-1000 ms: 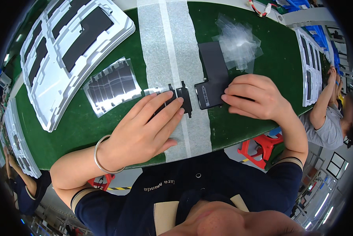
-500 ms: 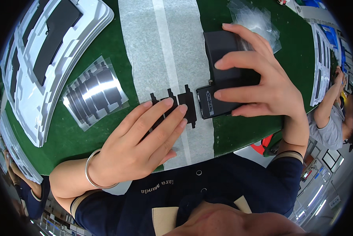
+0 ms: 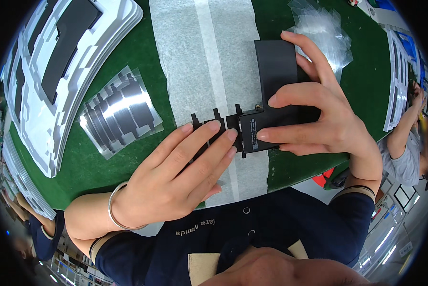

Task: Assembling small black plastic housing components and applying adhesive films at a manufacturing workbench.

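Observation:
My right hand grips a flat black L-shaped battery pack, its fingers spread over the top and the far side. The pack's labelled end overlaps the rightmost of several thin black tabbed pieces lying in a row on a pale paper strip. My left hand lies over that row with fingers stretched out, fingertips pressed down at the edge of the rightmost piece. Part of the row is hidden under the fingers.
A clear film sheet with dark strips lies on the green table left of the paper strip. Stacked white trays with black packs stand far left. Loose clear films lie beyond my right hand. Other people sit at both sides.
The battery pack's labelled end, apart from the rightmost black piece before, now overlaps it. My right hand moved with the pack. The whole view has shifted slightly.

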`<action>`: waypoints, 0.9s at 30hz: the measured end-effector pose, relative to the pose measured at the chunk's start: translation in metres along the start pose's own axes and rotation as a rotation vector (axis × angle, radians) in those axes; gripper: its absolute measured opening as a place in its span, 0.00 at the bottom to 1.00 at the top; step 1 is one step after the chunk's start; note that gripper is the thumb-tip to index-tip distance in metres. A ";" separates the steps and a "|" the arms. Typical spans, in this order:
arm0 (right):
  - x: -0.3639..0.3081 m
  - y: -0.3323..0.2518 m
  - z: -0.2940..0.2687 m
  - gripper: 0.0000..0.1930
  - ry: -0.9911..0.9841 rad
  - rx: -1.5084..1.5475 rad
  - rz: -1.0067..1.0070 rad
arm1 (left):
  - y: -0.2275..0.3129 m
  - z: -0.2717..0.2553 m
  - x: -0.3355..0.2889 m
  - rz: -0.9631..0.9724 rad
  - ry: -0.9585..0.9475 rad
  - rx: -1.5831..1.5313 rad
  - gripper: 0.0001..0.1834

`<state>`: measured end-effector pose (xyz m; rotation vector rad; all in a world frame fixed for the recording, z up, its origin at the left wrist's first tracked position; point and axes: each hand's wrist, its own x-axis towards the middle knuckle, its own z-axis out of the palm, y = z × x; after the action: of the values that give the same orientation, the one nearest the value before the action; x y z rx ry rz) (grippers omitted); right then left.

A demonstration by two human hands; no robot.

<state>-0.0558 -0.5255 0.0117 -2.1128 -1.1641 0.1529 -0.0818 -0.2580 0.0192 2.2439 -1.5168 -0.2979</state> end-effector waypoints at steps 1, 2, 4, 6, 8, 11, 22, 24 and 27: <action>0.000 0.000 0.000 0.15 -0.010 -0.001 -0.001 | 0.000 0.000 0.000 -0.001 0.000 0.001 0.24; 0.000 0.001 0.000 0.15 -0.020 -0.002 -0.002 | 0.000 0.000 0.000 -0.002 -0.003 -0.001 0.24; 0.001 0.001 -0.001 0.15 -0.028 -0.003 -0.003 | -0.001 -0.001 0.000 -0.003 -0.006 -0.001 0.24; 0.001 0.001 -0.001 0.15 -0.035 -0.003 -0.005 | -0.002 -0.001 0.000 0.004 -0.002 -0.001 0.24; 0.001 0.001 -0.001 0.15 -0.027 0.007 0.000 | -0.001 -0.002 0.000 0.006 -0.009 0.005 0.24; 0.001 0.000 -0.001 0.14 -0.029 -0.001 0.006 | -0.001 -0.002 0.000 0.004 -0.012 0.009 0.24; 0.000 0.001 0.000 0.14 -0.021 -0.029 -0.011 | -0.001 -0.001 0.001 0.004 -0.009 -0.003 0.24; 0.000 0.001 0.000 0.14 -0.020 -0.033 -0.010 | -0.001 -0.002 0.001 0.003 -0.012 -0.007 0.24; 0.000 0.000 -0.001 0.14 -0.030 -0.054 -0.011 | -0.001 -0.002 0.001 0.001 -0.015 -0.006 0.25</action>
<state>-0.0556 -0.5262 0.0125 -2.1577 -1.2097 0.1503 -0.0804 -0.2581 0.0207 2.2413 -1.5229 -0.3191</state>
